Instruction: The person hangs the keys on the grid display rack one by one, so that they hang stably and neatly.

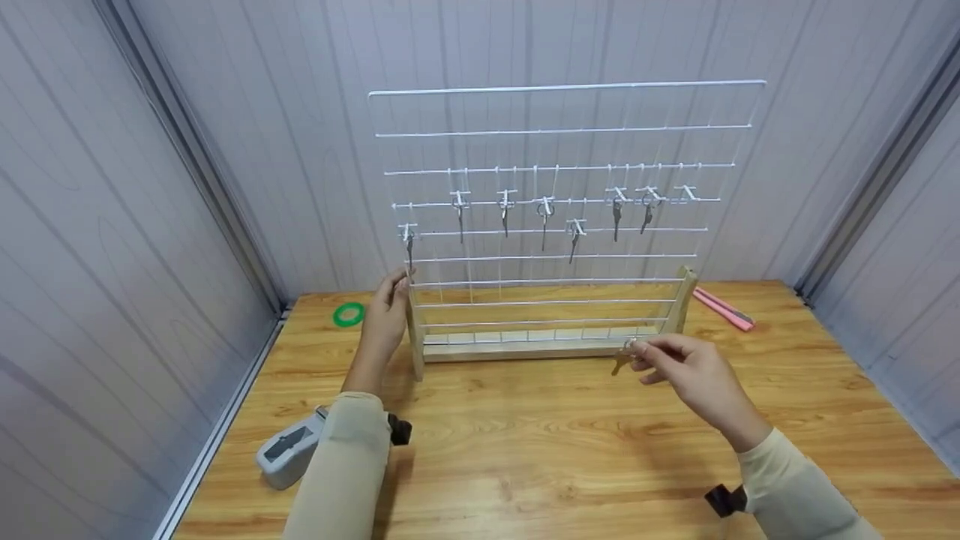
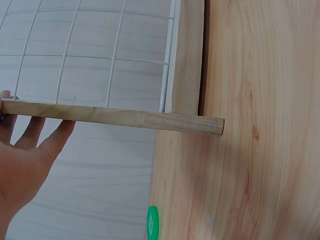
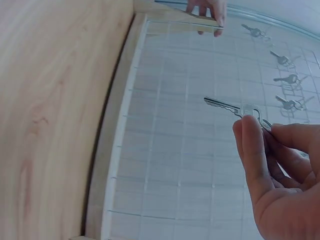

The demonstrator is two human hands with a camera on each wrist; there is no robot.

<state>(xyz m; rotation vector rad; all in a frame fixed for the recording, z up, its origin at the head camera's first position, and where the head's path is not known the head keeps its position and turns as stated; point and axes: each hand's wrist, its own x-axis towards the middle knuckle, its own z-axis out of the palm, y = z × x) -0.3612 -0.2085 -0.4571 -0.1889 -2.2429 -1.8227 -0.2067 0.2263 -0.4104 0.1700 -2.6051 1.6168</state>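
Observation:
A white wire grid rack (image 1: 555, 259) on a wooden stand stands upright on the table. Several keys (image 1: 617, 217) hang by rings from its hooks. My left hand (image 1: 385, 315) grips the left wooden post (image 2: 125, 117), its fingers against the outer face and a fingertip showing over the other side. In front of the stand's lower right, my right hand (image 1: 686, 371) pinches a key (image 1: 621, 364) by its ring between thumb and fingers. The right wrist view shows this silvery key (image 3: 222, 105) pointing away from the fingertips, apart from the grid. A hook (image 1: 686, 193) at the far right carries no key.
A green tape roll (image 1: 348, 315) lies left of the rack. The grey tool with a dark inset (image 1: 289, 454) sits beside my left forearm. To the rack's right is a pink-and-grey long object (image 1: 724, 309). Pale panel walls (image 1: 217, 150) enclose the wooden table (image 1: 525, 465).

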